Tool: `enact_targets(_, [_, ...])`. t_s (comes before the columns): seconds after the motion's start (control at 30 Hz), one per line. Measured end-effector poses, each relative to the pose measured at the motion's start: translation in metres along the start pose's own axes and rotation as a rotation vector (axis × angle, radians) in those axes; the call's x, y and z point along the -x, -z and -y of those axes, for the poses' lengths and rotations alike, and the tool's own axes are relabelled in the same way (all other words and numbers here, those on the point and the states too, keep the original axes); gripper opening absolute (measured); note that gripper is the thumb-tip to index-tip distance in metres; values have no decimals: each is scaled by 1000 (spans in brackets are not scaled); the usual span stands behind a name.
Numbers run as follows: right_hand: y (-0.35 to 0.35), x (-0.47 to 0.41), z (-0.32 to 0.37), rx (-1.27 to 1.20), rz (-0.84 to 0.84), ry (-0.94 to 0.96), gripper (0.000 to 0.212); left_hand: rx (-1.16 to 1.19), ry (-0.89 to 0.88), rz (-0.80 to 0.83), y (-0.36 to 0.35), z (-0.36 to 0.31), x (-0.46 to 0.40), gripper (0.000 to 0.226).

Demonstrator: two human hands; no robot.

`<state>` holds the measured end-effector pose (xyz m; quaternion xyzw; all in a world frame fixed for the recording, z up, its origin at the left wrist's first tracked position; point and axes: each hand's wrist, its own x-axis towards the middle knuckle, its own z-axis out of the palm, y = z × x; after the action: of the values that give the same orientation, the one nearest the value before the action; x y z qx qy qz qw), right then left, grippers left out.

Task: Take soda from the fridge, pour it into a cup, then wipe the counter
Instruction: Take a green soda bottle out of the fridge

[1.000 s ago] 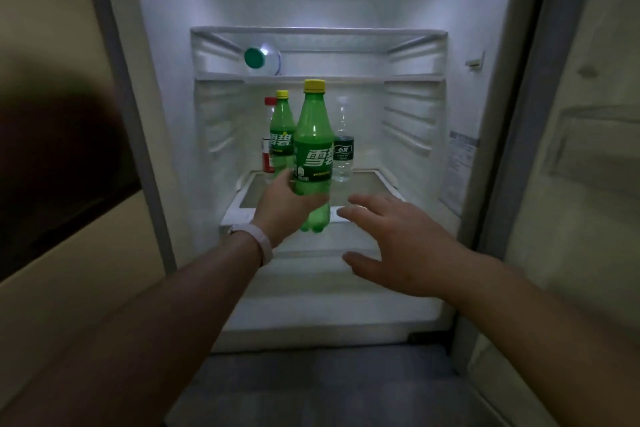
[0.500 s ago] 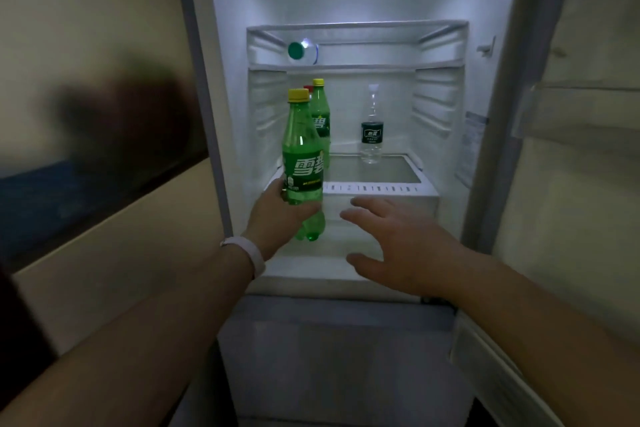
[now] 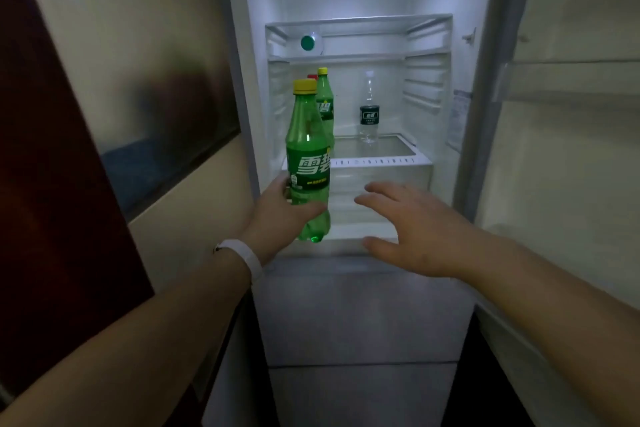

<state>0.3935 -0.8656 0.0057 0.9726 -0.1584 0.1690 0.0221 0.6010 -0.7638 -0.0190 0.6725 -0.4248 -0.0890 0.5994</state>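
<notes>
A green soda bottle (image 3: 307,156) with a yellow cap stands upright in front of the open fridge (image 3: 429,31), held out past the shelf's front edge. My left hand (image 3: 282,215) grips its lower half, and a white band circles that wrist. My right hand (image 3: 412,229) hovers to the right of the bottle, fingers spread and holding nothing. No cup or counter is in sight.
On the fridge shelf (image 3: 408,160) stand a second green bottle (image 3: 325,97), a red-capped bottle (image 3: 312,77) mostly hidden behind it, and a clear water bottle (image 3: 368,114). The fridge door (image 3: 571,149) hangs open at the right. A beige cabinet side (image 3: 138,80) fills the left.
My left hand has drawn the green soda bottle out of the fridge and toward me, to the left. My right hand has stayed open beside it.
</notes>
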Motion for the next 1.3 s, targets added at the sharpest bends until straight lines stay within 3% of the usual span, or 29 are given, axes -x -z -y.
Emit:
enact_targets(0.27, [11,70,68,-25,12,-90,70,87,47,89,21,-4,77,43])
enact_targets(0.47, [35,120,88,35,13,-176,79,116,39,145,13,-36,118,58])
enact_targets(0.6, [56,150,89,62,-11,-206,76,113,-2,181,0,-57,136,50])
enact_targets(0.83, [83,211,68,86,-31,-270,70,90,-62,237,-47,-98,160,40])
enact_targets(1.17, [123,338,5,95,-7,-367,68,105,-72,321,-164,-167,226,60])
enact_targets(1.3, [143,392,-23,83,-16,-396,64,119,-77,342,-211,-197,258,58])
